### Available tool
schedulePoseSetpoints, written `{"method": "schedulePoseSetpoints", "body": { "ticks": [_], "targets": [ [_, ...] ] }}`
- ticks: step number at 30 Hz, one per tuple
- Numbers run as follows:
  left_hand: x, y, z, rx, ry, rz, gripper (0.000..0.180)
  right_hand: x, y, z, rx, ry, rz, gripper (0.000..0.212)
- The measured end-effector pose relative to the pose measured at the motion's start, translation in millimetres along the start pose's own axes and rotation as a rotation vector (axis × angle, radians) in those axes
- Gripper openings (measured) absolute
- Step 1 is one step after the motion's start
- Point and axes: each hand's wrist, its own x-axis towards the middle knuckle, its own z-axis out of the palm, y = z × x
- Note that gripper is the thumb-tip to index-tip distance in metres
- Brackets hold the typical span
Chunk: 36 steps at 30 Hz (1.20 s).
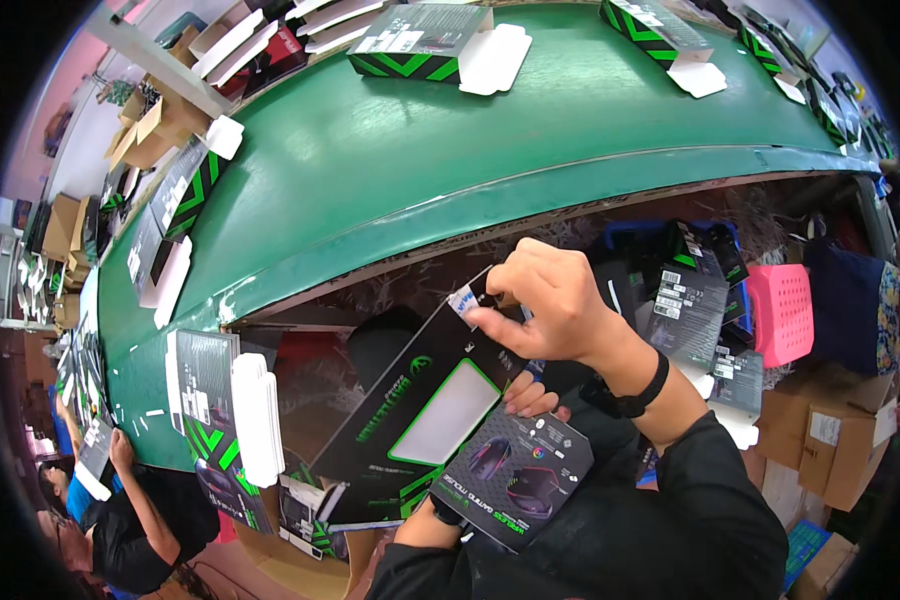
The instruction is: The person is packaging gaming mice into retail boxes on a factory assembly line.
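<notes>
My right hand (555, 300) is closed, thumb and fingers pinching the upper corner of a long black box (385, 395) with green lettering and a pale window. A small white and blue sticker (463, 300) sits at that corner, beside the thumb. A smaller black mouse box (515, 475), with two mice pictured on it, lies across my left wrist. The curled fingers of my left hand (535, 398) show at its upper edge, against the long box; the palm is hidden. The long box is tilted in front of my body.
A green bench (420, 150) curves across, with black and green boxes (420, 45) lying open-flapped on it. More boxes (210, 390) are stacked at its near left edge. A pink stool (778, 315), a blue crate (620, 235) and cartons (840, 440) stand right. A co-worker (140, 520) handles a box at left.
</notes>
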Motion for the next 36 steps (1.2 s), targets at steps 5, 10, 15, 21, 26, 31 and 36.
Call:
{"method": "schedulePoseSetpoints", "body": {
  "ticks": [5,10,15,21,26,31,36],
  "targets": [
    [3,1,-5,-0.019,-0.015,-0.041,0.026,1,-1,-5,-0.028,-0.007,-0.189,0.028],
    [6,2,-4,-0.027,-0.025,-0.005,0.024,-7,-12,-8,-0.055,-0.017,-0.348,0.026],
    [17,16,-37,-0.079,-0.267,-0.001,0.023,-37,-11,-6,0.052,-0.043,-0.180,0.027],
    [17,11,-39,-0.103,-0.362,0.009,0.019,-58,16,-3,0.062,0.014,0.215,0.020],
    [19,8,-41,-0.055,-0.377,-0.008,0.019,-55,22,4,0.019,-0.012,0.137,0.018],
    [15,3,-36,-0.079,-0.251,0.005,0.023,-58,28,3,0.012,-0.036,0.135,0.019],
    [17,4,-37,-0.069,-0.281,0.006,0.023,-57,32,3,0.023,-0.036,0.136,0.020]
  ]
}}
